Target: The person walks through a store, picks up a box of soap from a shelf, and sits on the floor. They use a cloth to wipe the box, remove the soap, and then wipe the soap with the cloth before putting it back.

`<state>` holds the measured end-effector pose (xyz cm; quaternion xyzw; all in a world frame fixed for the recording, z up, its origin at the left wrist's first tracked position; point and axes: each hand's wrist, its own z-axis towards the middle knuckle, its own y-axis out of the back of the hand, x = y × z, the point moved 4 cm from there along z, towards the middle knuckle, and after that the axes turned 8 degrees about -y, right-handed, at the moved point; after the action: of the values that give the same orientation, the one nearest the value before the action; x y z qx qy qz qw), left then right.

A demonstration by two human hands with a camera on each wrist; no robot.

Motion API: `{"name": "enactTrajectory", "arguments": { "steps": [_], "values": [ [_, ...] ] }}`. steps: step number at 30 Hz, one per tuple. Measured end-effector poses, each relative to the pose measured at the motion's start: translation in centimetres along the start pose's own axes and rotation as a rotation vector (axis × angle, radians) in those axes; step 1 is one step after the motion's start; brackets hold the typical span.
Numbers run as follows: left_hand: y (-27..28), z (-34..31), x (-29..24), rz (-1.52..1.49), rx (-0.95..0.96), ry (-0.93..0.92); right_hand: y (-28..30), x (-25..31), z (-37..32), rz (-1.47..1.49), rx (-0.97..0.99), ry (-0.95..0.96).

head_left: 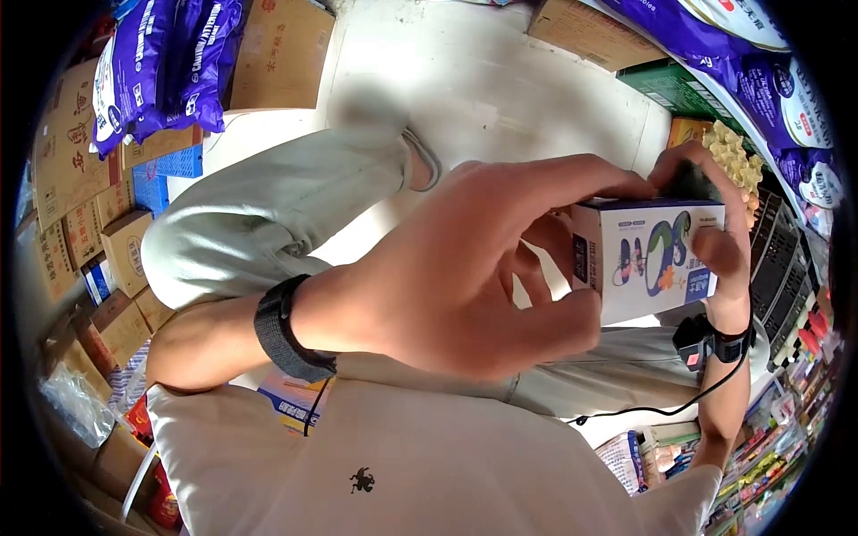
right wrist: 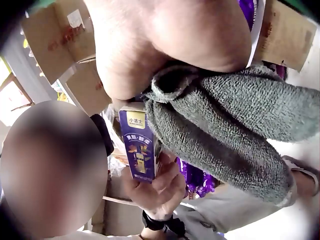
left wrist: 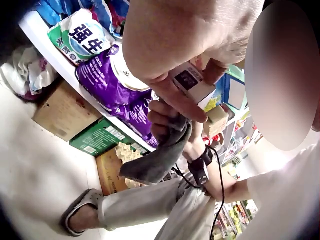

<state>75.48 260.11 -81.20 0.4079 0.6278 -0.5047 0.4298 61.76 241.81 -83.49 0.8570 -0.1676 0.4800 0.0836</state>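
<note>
Nearest the camera, the left hand (head_left: pixel 447 268) has its fingers part-bent, spread about as wide as the box (head_left: pixel 657 259) and gripping its left end. At the right, the right hand (head_left: pixel 733 268) lays its thumb on the printed face, its fingers curled around a cloth (right wrist: pixel 225 125). The box is between both hands, above the lap. Light, even pressure probably suits it, since thin card could dent; a steady left grip and bunched fabric between fingers and card would likely help. The head view shows the pictured face but little fabric; the right wrist view reveals long grey folds hanging loose and a purple side with a bottle picture.
</note>
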Motion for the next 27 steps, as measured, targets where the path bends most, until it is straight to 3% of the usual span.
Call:
{"name": "enactTrajectory", "arguments": {
  "steps": [1,6,8,12,17,20,23,26,27],
  "values": [
    [0.0,-0.1,0.2,0.007,-0.028,-0.022,0.4,-0.1,0.2,-0.058,0.074,0.034],
    [-0.1,-0.2,1.8,0.056,-0.14,-0.176,0.3,-0.1,0.4,-0.129,0.041,0.083],
    [-0.1,-0.2,1.8,0.08,-0.136,-0.188,-0.1,0.0,0.4,-0.086,-0.018,0.11],
    [-0.2,-0.2,1.7,0.159,-0.122,-0.183,0.2,0.1,0.6,-0.126,0.056,0.046],
    [-0.2,-0.2,1.0,0.157,-0.049,-0.058,0.2,0.0,0.6,-0.06,0.107,0.013],
    [-0.5,0.0,1.3,0.166,-0.113,-0.18,0.2,-0.2,0.3,-0.012,0.075,0.027],
    [-0.4,-0.1,1.2,0.183,-0.106,-0.196,0.6,-0.5,0.1,-0.039,0.148,0.068],
    [-0.3,-0.2,1.6,0.188,-0.1,-0.209,0.7,-1.1,-0.4,0.053,0.062,0.042],
    [-0.4,-0.2,1.5,0.205,-0.103,-0.214,1.0,-1.2,0.0,0.004,0.167,0.083]
  ]
}}
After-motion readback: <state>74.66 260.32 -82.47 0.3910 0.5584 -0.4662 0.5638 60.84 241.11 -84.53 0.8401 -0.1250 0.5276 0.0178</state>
